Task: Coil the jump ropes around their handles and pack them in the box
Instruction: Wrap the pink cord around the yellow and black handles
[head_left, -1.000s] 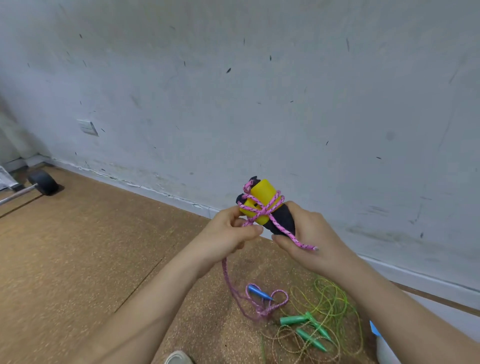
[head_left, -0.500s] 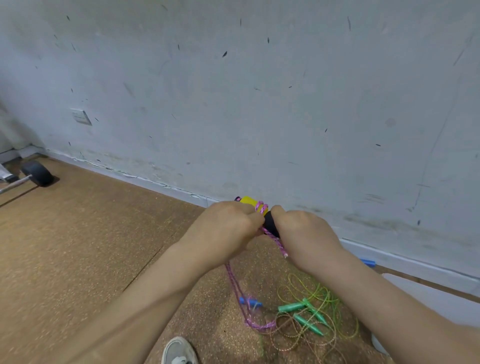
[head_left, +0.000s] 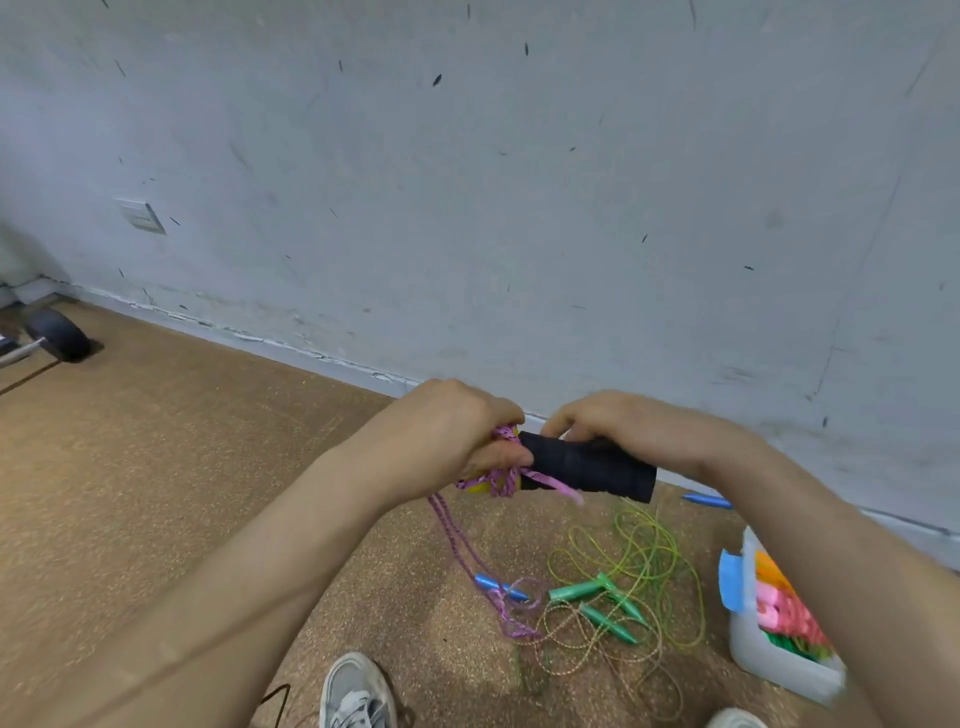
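My right hand (head_left: 631, 434) grips the black-and-yellow jump-rope handles (head_left: 587, 467), which lie roughly level with their black ends pointing right. My left hand (head_left: 457, 431) pinches the pink rope (head_left: 506, 475) wound around their yellow ends. The rest of the pink rope hangs down to the floor. Below on the floor lie green handles (head_left: 597, 603) with a tangled green rope (head_left: 644, 551), a blue handle (head_left: 496, 582) and a second blue handle (head_left: 709, 501) near the wall. A clear plastic box (head_left: 779, 660) at the right holds coiled pink, orange and green ropes.
The floor is brown cork (head_left: 156, 467) meeting a grey wall (head_left: 519, 208). A dumbbell (head_left: 57, 335) lies at far left. A grey shoe (head_left: 358, 693) shows at the bottom edge, and another shoe tip (head_left: 735, 719) at bottom right.
The handles have tipped from upright to roughly level, black ends now toward the right. Both hands dropped lower and my left hand closed over the yellow ends. The box has come into view.
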